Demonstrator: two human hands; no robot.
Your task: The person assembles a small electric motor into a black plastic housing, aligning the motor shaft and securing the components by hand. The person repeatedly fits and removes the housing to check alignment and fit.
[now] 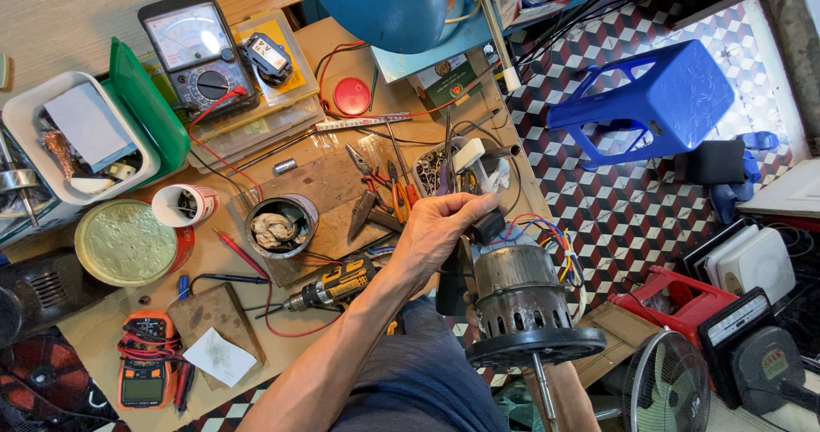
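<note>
A fan motor (523, 300) with a black round base plate and a bare shaft is held above the lap, just off the right edge of the workbench (77, 347). The left hand (436, 231) is closed over the top of the motor, thumb and fingers pinched on a small black part (489, 224) beside the bundle of coloured wires (553, 237). The right hand is hidden under the motor; only the forearm (568, 398) is seen below the base plate, so its grip cannot be told.

On the bench, near the left hand: pliers and screwdrivers (384, 189), a tin with a rag (280, 225), a yellow-black cordless drill (335, 287). Farther left: 1 analog multimeter (195, 52) with a red lead, 1 orange digital multimeter (145, 372), a round green lid (125, 242), a white tray (34, 108) with a green lid.

On the tiled floor, right of the bench: a blue plastic stool (662, 103), a red stool (675, 300), a fan guard (666, 389).
</note>
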